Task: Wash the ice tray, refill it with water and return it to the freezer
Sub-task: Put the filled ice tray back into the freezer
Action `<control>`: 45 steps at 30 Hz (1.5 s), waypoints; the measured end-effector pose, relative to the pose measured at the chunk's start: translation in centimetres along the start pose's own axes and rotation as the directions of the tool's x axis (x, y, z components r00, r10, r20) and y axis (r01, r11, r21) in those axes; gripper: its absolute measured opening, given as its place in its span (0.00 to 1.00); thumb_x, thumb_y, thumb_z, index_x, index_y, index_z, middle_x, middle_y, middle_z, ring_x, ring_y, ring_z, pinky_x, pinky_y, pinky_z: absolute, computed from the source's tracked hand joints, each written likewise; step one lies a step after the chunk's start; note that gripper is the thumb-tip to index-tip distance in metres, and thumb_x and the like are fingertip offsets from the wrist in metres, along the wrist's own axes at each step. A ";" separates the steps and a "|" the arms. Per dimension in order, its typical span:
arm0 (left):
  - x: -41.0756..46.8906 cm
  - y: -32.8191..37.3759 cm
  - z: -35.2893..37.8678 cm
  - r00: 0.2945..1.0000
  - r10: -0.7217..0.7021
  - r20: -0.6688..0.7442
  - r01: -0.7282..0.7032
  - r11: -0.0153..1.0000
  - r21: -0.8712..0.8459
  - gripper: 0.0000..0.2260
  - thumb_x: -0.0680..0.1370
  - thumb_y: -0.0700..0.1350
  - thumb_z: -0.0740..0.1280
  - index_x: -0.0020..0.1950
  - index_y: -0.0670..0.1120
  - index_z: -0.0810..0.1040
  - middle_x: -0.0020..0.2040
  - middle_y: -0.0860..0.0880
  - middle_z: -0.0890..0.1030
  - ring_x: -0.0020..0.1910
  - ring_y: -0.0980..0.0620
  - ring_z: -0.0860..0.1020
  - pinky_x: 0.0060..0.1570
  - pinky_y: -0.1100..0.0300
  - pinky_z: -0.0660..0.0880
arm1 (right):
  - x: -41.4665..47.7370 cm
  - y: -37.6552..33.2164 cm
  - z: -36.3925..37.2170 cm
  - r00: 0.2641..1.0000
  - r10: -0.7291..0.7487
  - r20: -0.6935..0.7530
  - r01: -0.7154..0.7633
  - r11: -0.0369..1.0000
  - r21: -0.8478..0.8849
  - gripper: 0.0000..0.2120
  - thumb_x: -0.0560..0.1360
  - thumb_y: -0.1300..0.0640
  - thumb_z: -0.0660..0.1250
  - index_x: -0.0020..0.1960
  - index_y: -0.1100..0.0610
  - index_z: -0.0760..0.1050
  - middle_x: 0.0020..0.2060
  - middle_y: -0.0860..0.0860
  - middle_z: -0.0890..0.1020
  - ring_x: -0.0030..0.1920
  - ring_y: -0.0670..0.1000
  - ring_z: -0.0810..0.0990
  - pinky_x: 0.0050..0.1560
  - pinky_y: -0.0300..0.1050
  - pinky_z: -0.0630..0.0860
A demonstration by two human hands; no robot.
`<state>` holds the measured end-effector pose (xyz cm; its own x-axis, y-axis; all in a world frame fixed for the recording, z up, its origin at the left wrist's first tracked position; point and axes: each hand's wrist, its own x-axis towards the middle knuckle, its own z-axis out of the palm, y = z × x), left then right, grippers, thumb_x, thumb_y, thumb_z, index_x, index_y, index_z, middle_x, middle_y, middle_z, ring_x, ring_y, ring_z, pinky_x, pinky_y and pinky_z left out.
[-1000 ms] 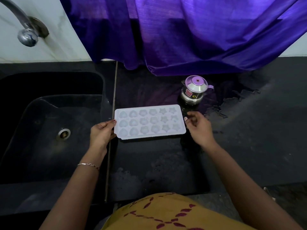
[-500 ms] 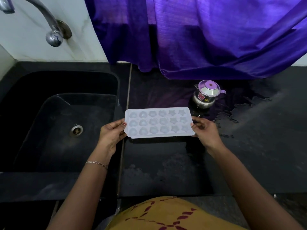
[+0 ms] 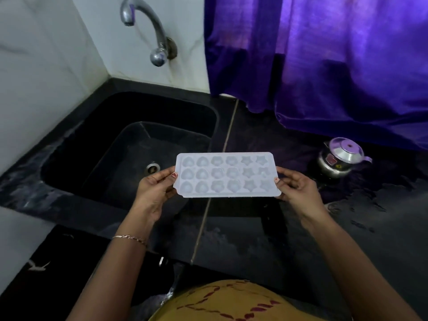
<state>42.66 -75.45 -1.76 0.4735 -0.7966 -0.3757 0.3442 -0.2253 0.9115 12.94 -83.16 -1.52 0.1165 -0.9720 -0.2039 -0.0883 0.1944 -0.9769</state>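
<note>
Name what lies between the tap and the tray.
In the head view, the black sink and its drain lie between the tap and the tray; nothing else shows there.

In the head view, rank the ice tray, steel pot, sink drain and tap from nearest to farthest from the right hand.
1. ice tray, its right end held by the right hand.
2. steel pot, on the counter, right.
3. sink drain, left, past the tray.
4. tap, on the wall, far left.

Ice tray over sink edge (pot on counter, rightward).
</note>
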 end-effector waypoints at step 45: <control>-53.2 -17.2 -4.6 0.214 -0.160 -0.964 -0.546 0.798 -0.254 0.08 0.77 0.35 0.67 0.55 0.41 0.81 0.41 0.47 0.86 0.36 0.55 0.83 0.36 0.66 0.80 | -25.0 -0.2 11.9 0.054 0.160 0.986 0.072 0.984 -0.164 0.13 0.75 0.63 0.70 0.59 0.57 0.78 0.47 0.59 0.84 0.45 0.50 0.85 0.38 0.39 0.80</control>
<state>15.22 -26.61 1.77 0.8275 0.4059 -0.3879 0.2221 0.3978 0.8902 21.82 -57.38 3.06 0.9672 0.1083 -0.2299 -0.2406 0.0993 -0.9655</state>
